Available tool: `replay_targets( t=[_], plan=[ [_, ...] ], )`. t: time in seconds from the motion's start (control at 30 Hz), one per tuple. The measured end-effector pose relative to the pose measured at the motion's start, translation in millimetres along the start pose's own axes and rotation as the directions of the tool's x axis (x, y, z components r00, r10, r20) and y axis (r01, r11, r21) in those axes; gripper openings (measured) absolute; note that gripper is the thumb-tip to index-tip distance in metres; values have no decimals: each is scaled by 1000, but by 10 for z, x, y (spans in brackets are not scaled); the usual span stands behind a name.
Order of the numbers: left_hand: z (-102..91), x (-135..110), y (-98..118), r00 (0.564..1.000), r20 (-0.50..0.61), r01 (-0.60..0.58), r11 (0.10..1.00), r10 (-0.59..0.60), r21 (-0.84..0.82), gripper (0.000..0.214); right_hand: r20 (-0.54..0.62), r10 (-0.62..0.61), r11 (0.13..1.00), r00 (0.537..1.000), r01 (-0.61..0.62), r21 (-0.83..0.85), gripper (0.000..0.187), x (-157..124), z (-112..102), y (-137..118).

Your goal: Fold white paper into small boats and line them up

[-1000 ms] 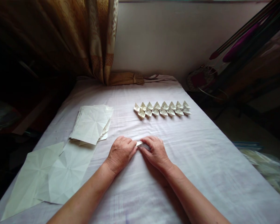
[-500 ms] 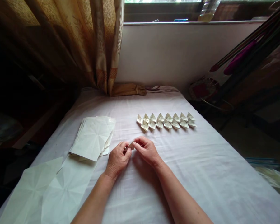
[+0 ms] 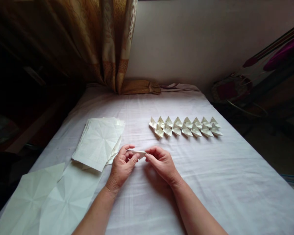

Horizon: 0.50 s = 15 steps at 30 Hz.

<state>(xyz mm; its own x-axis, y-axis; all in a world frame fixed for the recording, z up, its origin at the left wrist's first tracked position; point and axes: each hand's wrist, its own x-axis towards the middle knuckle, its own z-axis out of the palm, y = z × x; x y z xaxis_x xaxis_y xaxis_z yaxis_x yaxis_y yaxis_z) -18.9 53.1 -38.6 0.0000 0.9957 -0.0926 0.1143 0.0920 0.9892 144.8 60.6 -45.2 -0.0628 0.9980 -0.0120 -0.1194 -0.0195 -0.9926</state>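
Note:
A small folded strip of white paper is held just above the white sheet by both hands. My left hand pinches its left end between thumb and fingers. The strip's right end is pinched by my right hand, fingers curled. Beyond the hands, two rows of several small folded paper boats stand on the sheet. A stack of creased white paper squares lies to the left of my left hand.
Larger creased paper sheets lie flat at the near left. A brown patterned curtain hangs at the back left, its hem on the bed. Dark furniture and coloured rods stand off the right edge.
The hands have lifted the folded paper off the sheet, where they had pressed it flat, and now hold it stretched between them. The camera view has shifted slightly.

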Motion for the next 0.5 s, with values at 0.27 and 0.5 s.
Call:
replay_targets(
  t=[0.27,0.5],
  plan=[
    [-10,-10,0,995,100,-38,996,29,86,28,-33,-35,999,999,35,0,18,-38,122,-1],
    [-64,-34,121,953,302,-80,984,29,160,23,125,-95,970,987,121,-211,20,-65,18,-67]
  ],
)
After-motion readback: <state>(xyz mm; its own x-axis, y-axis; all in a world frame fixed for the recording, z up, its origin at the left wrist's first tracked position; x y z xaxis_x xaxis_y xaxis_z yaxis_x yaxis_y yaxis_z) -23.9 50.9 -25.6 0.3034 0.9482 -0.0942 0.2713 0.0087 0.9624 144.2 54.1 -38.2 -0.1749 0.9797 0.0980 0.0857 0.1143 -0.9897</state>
